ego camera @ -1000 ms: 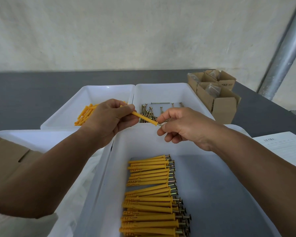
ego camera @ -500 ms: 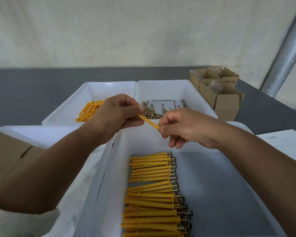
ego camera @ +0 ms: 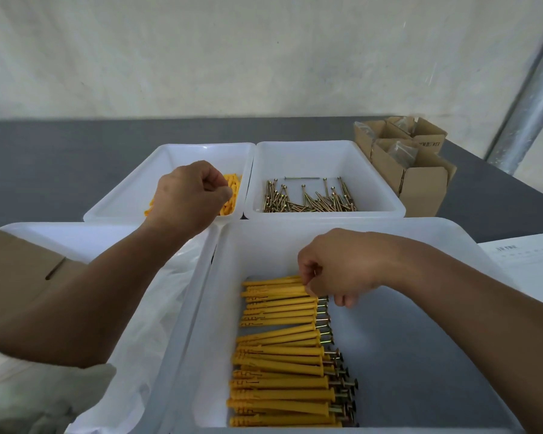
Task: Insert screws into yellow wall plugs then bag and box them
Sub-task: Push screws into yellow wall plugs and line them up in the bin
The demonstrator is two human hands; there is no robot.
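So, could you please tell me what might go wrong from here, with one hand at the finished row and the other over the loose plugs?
1. The right hand pinches the top assembled plug at its screw end. If it is let go at an angle, it could lie askew and disturb the row.
2. The left hand hides much of the loose plugs, so its curled fingers might pick up two plugs, or none.

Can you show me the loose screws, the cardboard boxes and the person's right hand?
loose screws (ego camera: pixel 311 203): head view, middle of the pile.
cardboard boxes (ego camera: pixel 422 191): head view, front side of the nearest box.
right hand (ego camera: pixel 342 267): head view, back of the hand.
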